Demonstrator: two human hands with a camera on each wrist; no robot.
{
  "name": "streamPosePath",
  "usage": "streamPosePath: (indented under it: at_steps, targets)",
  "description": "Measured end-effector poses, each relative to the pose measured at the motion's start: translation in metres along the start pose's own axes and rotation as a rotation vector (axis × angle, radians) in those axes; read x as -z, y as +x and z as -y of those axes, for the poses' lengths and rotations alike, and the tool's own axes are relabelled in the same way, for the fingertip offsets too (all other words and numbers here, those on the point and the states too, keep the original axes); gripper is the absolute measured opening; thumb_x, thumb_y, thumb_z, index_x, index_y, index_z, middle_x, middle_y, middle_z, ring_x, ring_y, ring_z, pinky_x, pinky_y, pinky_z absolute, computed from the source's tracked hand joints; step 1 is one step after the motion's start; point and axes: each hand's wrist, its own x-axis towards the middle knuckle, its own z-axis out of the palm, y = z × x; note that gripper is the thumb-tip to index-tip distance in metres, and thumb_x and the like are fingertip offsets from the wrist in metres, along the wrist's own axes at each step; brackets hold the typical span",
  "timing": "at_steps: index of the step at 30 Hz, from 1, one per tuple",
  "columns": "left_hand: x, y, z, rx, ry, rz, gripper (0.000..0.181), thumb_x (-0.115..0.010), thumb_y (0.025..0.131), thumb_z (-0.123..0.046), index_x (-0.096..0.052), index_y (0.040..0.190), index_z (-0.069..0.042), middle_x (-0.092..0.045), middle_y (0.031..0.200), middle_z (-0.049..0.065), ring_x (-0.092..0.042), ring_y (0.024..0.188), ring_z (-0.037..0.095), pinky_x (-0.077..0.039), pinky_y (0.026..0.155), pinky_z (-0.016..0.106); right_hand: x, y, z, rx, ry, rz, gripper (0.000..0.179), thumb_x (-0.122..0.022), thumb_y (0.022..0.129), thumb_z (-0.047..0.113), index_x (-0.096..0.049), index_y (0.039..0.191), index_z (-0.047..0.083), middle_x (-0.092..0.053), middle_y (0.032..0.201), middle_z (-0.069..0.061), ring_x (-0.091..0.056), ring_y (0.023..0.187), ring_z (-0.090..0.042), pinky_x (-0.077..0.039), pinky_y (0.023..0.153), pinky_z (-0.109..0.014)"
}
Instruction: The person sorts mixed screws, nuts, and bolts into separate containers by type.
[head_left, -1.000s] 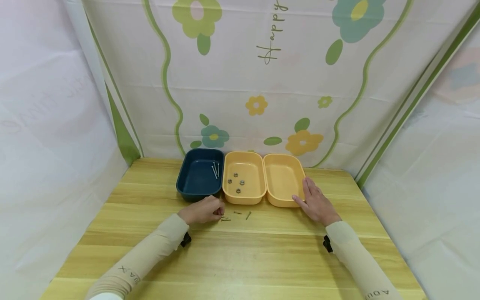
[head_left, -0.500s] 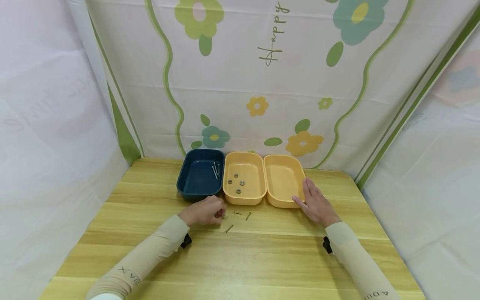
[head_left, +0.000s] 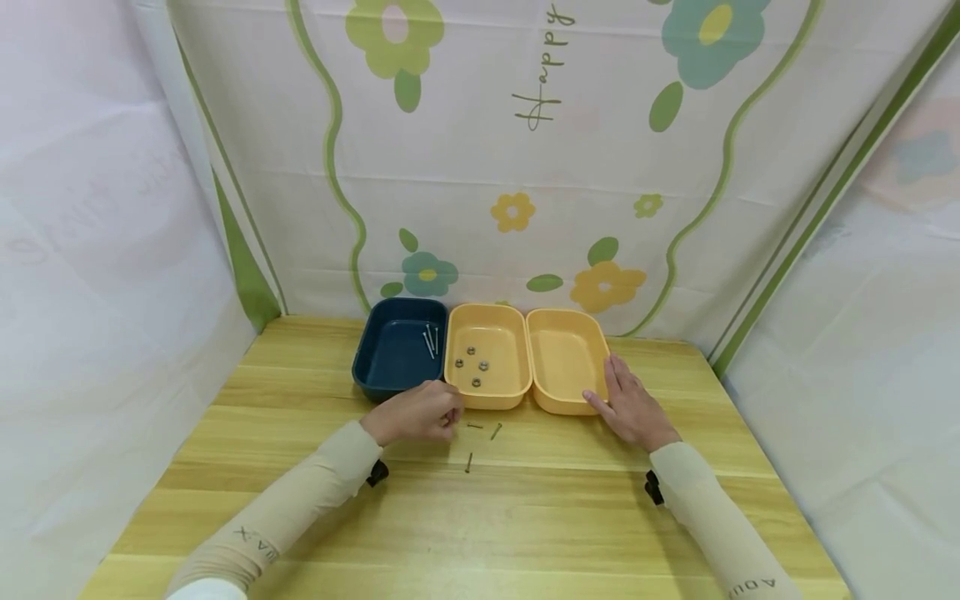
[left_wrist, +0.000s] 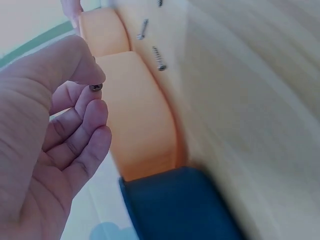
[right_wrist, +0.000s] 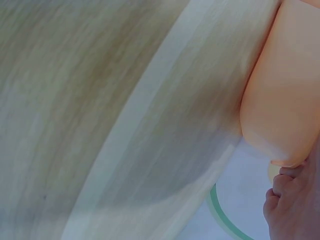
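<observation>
My left hand (head_left: 418,414) is in front of the seam between the blue bin (head_left: 397,354) and the middle yellow bin (head_left: 495,402). Between its thumb and forefinger it pinches a screw; in the left wrist view only the dark head of the screw (left_wrist: 96,87) shows, the shank being hidden by the fingers. On the table lie three more screws, one (head_left: 475,426) and another (head_left: 497,432) close before the middle bin, and a third screw (head_left: 468,462) nearer the front. My right hand (head_left: 633,410) rests with extended fingers against the near right corner of the right yellow bin (head_left: 566,358).
Inside the blue bin are several long silver bolts (head_left: 429,343). Several nuts (head_left: 483,366) lie in the middle bin. All the bins stand side by side at the back of the wooden table (head_left: 510,533), before a flowered curtain (head_left: 450,167); further curtains hang at both sides.
One screw has shifted toward the table's front and turned. Another, earlier on the table by the left fingers, is now pinched in the left hand, which has risen slightly. The right hand stays put.
</observation>
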Motion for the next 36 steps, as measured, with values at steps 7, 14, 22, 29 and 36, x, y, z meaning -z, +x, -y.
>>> streamPosePath:
  at_steps: [7,14,22,29,36]
  targets:
    - [0.015,0.016,-0.007,-0.038,0.035,-0.002,0.008,-0.073,0.083,-0.003,-0.071,0.083,-0.01,-0.063,0.081,-0.002,-0.052,0.071,0.005,-0.044,0.064,0.015,0.0,0.001,0.0,-0.001,-0.007,0.011,0.092,-0.038,0.111,0.056,-0.005,0.164,-0.011,-0.002,0.175,-0.031,-0.008,0.163,-0.048,-0.015,0.129,-0.065]
    - [0.027,0.035,-0.013,-0.109,0.081,-0.023,0.01,-0.075,0.084,-0.004,-0.068,0.083,-0.012,-0.065,0.082,0.001,-0.05,0.07,0.005,-0.043,0.064,0.016,0.001,0.002,0.0,-0.005,-0.005,0.017,0.092,-0.038,0.111,0.056,-0.005,0.164,-0.011,-0.002,0.174,-0.031,-0.008,0.162,-0.049,-0.015,0.129,-0.065]
    - [0.032,0.059,-0.024,-0.104,0.136,-0.012,0.009,-0.073,0.087,-0.006,-0.07,0.084,-0.013,-0.061,0.082,-0.002,-0.05,0.068,0.006,-0.041,0.062,0.015,0.001,0.003,0.0,-0.005,-0.01,0.021,0.093,-0.037,0.111,0.058,-0.005,0.164,-0.011,-0.002,0.174,-0.032,-0.008,0.162,-0.05,-0.015,0.129,-0.066]
    - [0.04,0.09,-0.03,-0.102,0.15,-0.007,0.01,-0.071,0.087,-0.004,-0.067,0.083,-0.011,-0.056,0.08,-0.001,-0.047,0.068,0.008,-0.035,0.06,0.015,0.002,0.003,0.0,-0.005,-0.011,0.016,0.092,-0.038,0.111,0.056,-0.005,0.164,-0.011,-0.002,0.174,-0.031,-0.008,0.162,-0.049,-0.015,0.129,-0.066]
    - [0.045,0.126,-0.029,-0.094,0.145,-0.032,0.006,-0.069,0.091,-0.003,-0.069,0.087,-0.008,-0.061,0.084,0.002,-0.05,0.072,0.01,-0.039,0.064,0.017,0.001,0.003,0.001,-0.007,-0.014,0.014,0.092,-0.036,0.111,0.057,-0.007,0.164,-0.012,-0.004,0.174,-0.032,-0.009,0.162,-0.05,-0.016,0.129,-0.066]
